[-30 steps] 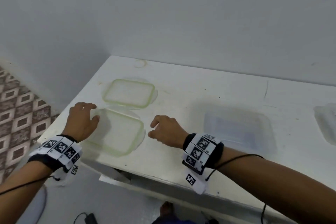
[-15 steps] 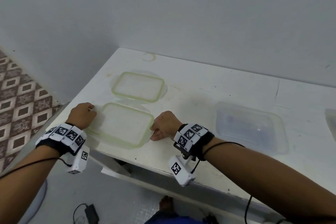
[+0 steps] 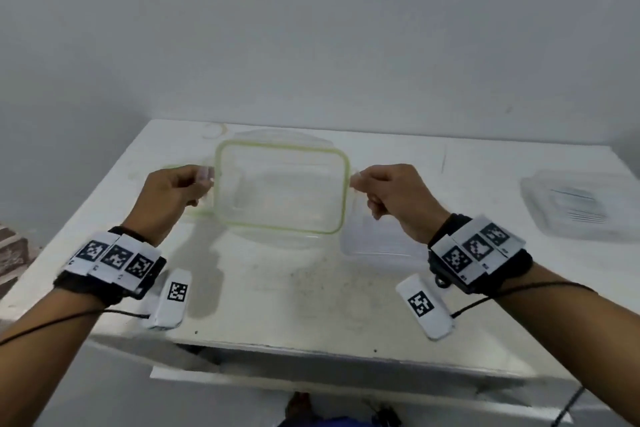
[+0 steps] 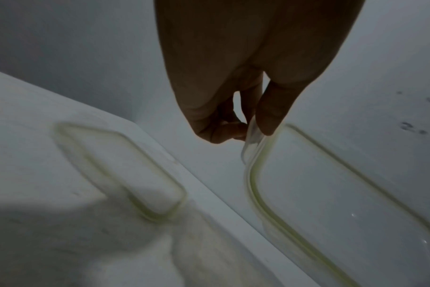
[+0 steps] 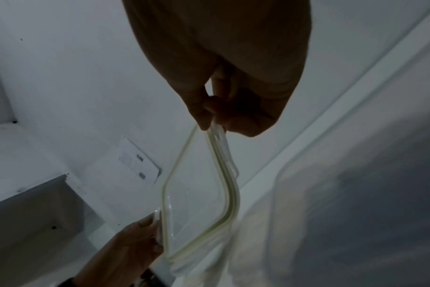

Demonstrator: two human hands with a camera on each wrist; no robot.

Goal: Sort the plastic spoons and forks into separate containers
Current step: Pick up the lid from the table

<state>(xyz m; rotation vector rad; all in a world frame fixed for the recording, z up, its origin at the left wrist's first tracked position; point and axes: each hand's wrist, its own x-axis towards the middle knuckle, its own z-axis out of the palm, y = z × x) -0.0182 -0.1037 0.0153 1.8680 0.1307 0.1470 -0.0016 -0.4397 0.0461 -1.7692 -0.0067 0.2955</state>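
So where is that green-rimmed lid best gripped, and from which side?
By the clip tabs on its two short ends, one from each side. The lid is wide, thin and flat; the left hand and right hand pinch it there now.

You've got two green-rimmed lids: one lifted, one on the table. Two clear containers: one near, one far right. Two hands.
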